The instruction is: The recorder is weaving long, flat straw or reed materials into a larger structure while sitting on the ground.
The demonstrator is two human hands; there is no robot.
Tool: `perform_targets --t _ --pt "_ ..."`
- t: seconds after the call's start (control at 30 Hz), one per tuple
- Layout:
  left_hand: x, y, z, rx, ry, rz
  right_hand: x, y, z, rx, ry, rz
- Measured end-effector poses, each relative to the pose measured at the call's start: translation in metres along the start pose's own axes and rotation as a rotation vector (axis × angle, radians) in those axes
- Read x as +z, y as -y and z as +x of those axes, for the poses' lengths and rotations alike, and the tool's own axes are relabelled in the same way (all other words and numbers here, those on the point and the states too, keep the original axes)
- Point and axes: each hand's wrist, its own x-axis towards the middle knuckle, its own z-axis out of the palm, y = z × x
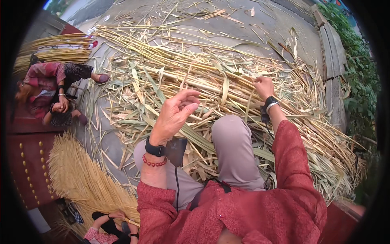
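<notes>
A wide heap of dry, yellowish cane-like stalks [195,83] lies across the ground in front of my knees, with long pale leaves [224,88] among them. Over its near side hovers my left hand [175,113], fingers loosely bent, thumb apart, nothing visible in it. Farther right, my right hand [265,86] is at the stalks with its fingertips pinched together. A narrow leaf strip [248,106] runs just beside those fingers; whether they grip it or another thin piece cannot be made out.
Stripped leaves [122,103] litter the paving. At left sits a person [48,87] near a stalk bundle [61,46]. A straw-coloured bundle [81,171] lies lower left, beside another person's hands [118,215] and a studded red door [32,166]. Stone kerb [332,61] and green plants [357,69] border the right.
</notes>
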Motion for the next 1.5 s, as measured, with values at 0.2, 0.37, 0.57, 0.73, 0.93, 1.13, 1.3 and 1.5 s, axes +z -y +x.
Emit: perform_targets --t 0.2,0.37,0.57,0.73,0.93,1.13,1.3,1.5 --pt "0.008 -0.001 0.001 -0.04 0.021 0.022 -0.004 -0.052 -0.024 0.001 -0.022 -0.015" --pt "0.008 0.003 0.006 -0.042 0.044 0.077 -0.018 -0.065 -0.022 -0.046 0.018 -0.198" --pt "0.008 0.008 0.008 -0.054 0.069 0.062 -0.05 -0.049 -0.053 -0.244 0.032 -0.085" --pt "0.007 0.007 0.009 -0.051 0.07 0.079 -0.054 -0.058 -0.097 -0.398 0.149 -0.179" --pt "0.007 0.01 0.008 -0.034 0.083 0.145 -0.046 -0.075 -0.103 -0.333 0.154 -0.229" --pt "0.003 0.017 0.007 0.0 0.077 0.162 -0.054 -0.061 -0.107 -0.223 0.099 -0.194" --pt "0.0 0.015 0.005 0.004 0.1 0.186 -0.052 -0.061 -0.111 -0.311 -0.113 -0.194" --pt "-0.005 0.023 0.002 0.015 0.107 0.175 -0.038 -0.047 -0.152 -0.426 -0.038 -0.159"
